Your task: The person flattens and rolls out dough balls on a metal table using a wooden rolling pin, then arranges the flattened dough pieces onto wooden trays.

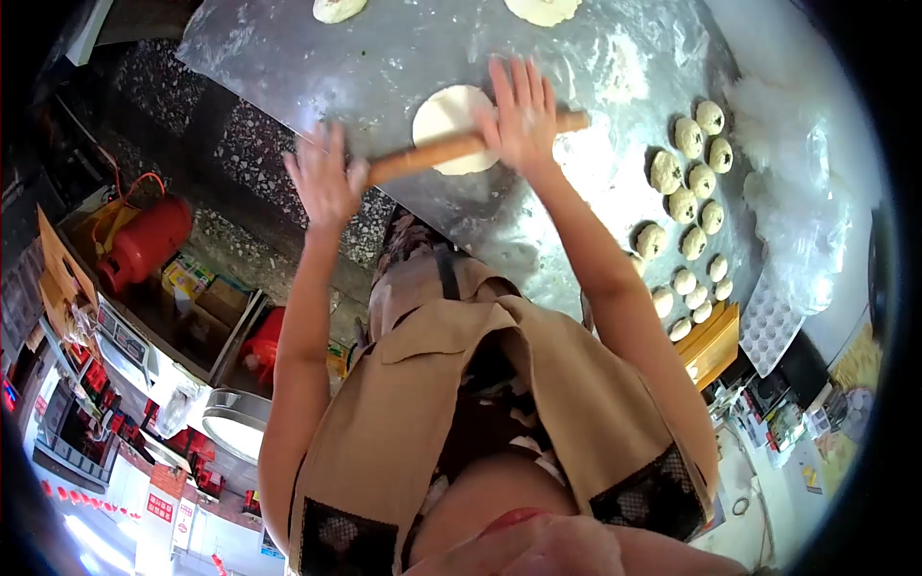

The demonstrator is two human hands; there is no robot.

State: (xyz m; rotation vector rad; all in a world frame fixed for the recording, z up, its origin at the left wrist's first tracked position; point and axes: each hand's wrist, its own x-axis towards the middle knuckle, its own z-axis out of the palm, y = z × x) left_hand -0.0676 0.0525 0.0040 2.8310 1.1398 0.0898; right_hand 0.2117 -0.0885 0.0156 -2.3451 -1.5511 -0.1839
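Note:
A wooden rolling pin [423,159] lies slantwise over a flat round of dough [453,108] on the floury metal table [403,58]. My left hand [325,180], slightly blurred, presses its palm by the pin's left end, fingers outstretched and spread. Toward the other end, my right hand [523,120] rests palm down on the pin, its fingers straight and apart. Neither hand wraps its fingers around the wood. Part of the dough is hidden beneath the pin, and the right fingertips reach past the pin.
Several filled dough balls [666,173] and smaller dough pieces [685,281] sit at the right. Clear plastic sheeting [802,182] covers the table's right side. Two dough rounds, one a pale disc [543,8], lie at the far edge. A red gas cylinder [149,240] stands lower left.

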